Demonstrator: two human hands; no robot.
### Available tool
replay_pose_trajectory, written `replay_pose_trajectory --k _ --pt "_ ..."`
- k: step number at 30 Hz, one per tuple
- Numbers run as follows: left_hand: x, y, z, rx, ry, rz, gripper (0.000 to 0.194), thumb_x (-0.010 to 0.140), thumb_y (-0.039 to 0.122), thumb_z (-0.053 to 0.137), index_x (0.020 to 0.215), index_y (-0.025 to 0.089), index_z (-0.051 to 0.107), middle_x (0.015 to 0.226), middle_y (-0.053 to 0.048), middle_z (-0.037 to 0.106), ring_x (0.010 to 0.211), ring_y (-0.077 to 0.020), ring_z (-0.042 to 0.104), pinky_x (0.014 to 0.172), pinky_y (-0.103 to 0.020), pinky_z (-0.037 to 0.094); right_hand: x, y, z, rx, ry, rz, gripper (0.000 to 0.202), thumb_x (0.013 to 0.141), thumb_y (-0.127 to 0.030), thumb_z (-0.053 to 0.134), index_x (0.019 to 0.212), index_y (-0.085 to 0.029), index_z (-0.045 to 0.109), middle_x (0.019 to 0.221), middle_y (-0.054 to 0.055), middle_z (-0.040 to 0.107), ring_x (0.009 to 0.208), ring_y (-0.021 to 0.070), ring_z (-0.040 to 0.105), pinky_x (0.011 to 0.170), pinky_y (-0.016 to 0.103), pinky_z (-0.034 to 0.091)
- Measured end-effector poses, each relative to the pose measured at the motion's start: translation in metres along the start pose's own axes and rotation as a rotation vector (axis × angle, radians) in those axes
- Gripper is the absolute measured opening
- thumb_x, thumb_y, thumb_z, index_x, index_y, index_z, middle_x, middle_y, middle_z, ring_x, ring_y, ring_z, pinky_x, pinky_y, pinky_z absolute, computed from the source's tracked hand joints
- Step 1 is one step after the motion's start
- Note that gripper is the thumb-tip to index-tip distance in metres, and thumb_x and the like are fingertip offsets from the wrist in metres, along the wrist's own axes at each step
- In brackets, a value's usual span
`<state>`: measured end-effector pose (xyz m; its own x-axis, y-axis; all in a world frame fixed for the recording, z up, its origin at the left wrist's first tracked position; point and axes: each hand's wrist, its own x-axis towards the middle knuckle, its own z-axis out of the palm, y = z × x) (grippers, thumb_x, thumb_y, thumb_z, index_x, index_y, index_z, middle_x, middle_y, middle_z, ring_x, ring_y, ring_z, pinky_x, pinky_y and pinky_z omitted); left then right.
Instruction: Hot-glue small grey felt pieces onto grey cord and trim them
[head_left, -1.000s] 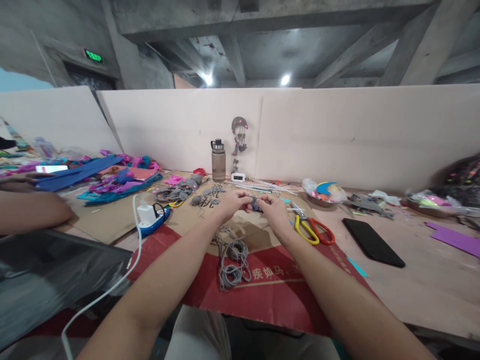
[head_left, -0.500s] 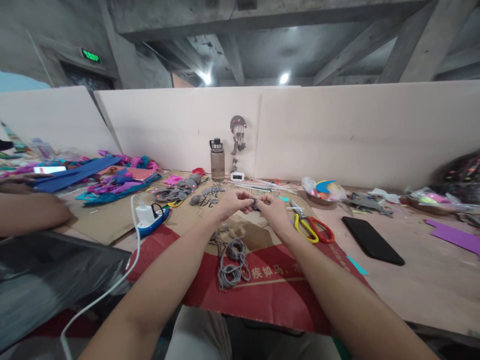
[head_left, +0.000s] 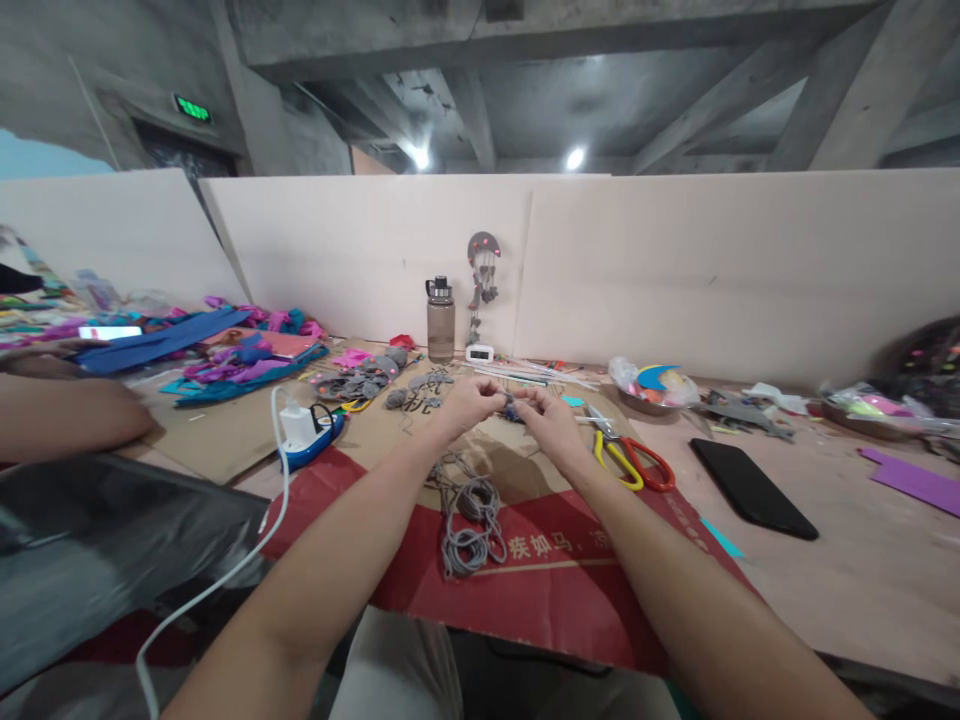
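My left hand [head_left: 474, 405] and my right hand [head_left: 546, 412] meet above the cardboard, fingertips pinched together. Between them is a small dark grey piece [head_left: 511, 408], mostly covered by the fingers; it looks like felt or cord, but its exact kind is unclear. Closer to me, a loose bundle of grey cord [head_left: 474, 525] lies on the red printed part of the cardboard sheet [head_left: 555, 610]. Just right of my right hand lie scissors [head_left: 630, 455] with one yellow and one red handle, blades pointing away.
A black phone [head_left: 752, 487] rests at right. Behind my hands stand a water bottle [head_left: 440, 325] and a small clock [head_left: 479, 354], below a hanging moon ornament [head_left: 484, 250]. At left are grey felt pieces [head_left: 360, 378], a power strip [head_left: 315, 440] and another person's arm [head_left: 71, 415].
The view has shifted slightly, so everything sits a little further right. My fingers have moved a little around the small grey piece, which both hands still pinch.
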<state>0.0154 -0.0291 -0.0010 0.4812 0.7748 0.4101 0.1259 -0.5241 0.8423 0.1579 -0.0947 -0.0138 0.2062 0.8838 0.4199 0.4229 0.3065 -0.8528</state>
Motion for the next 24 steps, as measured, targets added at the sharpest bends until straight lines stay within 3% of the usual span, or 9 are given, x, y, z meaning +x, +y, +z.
replay_pose_trajectory --k 3,8,13,18,24 --pt "0.000 -0.001 0.001 -0.024 0.022 -0.005 0.012 0.066 0.027 0.056 0.065 0.015 0.057 0.046 0.006 0.046 0.043 -0.0069 0.038 0.047 -0.021 0.031 0.000 0.002 0.001 0.011 0.009 -0.009 0.035 0.072 -0.040 0.054 0.095 -0.015 0.060 0.057 -0.004 0.052 0.052 0.0105 0.045 0.050 0.023 0.036" --pt "0.000 -0.004 0.004 0.004 0.015 -0.002 0.013 0.067 0.028 0.057 0.066 0.015 0.058 0.047 0.006 0.047 0.044 -0.0068 0.039 0.048 -0.021 0.030 0.001 0.004 0.001 -0.055 0.042 -0.016 0.029 0.072 -0.042 0.053 0.079 -0.015 0.062 0.061 -0.002 0.054 0.053 0.0103 0.042 0.049 0.023 0.033" --pt "-0.001 -0.003 -0.002 -0.176 -0.177 -0.063 0.022 0.070 0.035 0.062 0.070 0.013 0.060 0.050 0.003 0.051 0.045 -0.0066 0.042 0.046 -0.020 0.032 0.002 0.001 -0.005 -0.085 0.036 0.013 0.026 0.071 -0.042 0.052 0.072 -0.016 0.059 0.059 -0.002 0.052 0.054 0.0104 0.045 0.051 0.023 0.035" --pt "-0.001 0.002 -0.014 -0.333 -0.357 -0.144 0.033 0.073 0.043 0.063 0.080 0.010 0.065 0.069 -0.006 0.062 0.060 -0.0100 0.055 0.052 -0.021 0.041 0.002 0.001 -0.010 -0.093 -0.002 0.043 0.021 0.071 -0.038 0.050 0.072 -0.017 0.056 0.058 -0.003 0.052 0.050 0.0097 0.043 0.049 0.022 0.032" --pt "-0.002 -0.001 -0.011 -0.045 -0.258 -0.025 0.033 0.070 0.036 0.066 0.093 0.012 0.067 0.068 -0.004 0.063 0.058 -0.0112 0.056 0.048 -0.020 0.041 0.001 0.003 -0.010 -0.325 0.000 -0.072 0.014 0.074 -0.031 0.049 0.074 -0.018 0.056 0.058 -0.002 0.054 0.054 0.0117 0.046 0.052 0.023 0.031"
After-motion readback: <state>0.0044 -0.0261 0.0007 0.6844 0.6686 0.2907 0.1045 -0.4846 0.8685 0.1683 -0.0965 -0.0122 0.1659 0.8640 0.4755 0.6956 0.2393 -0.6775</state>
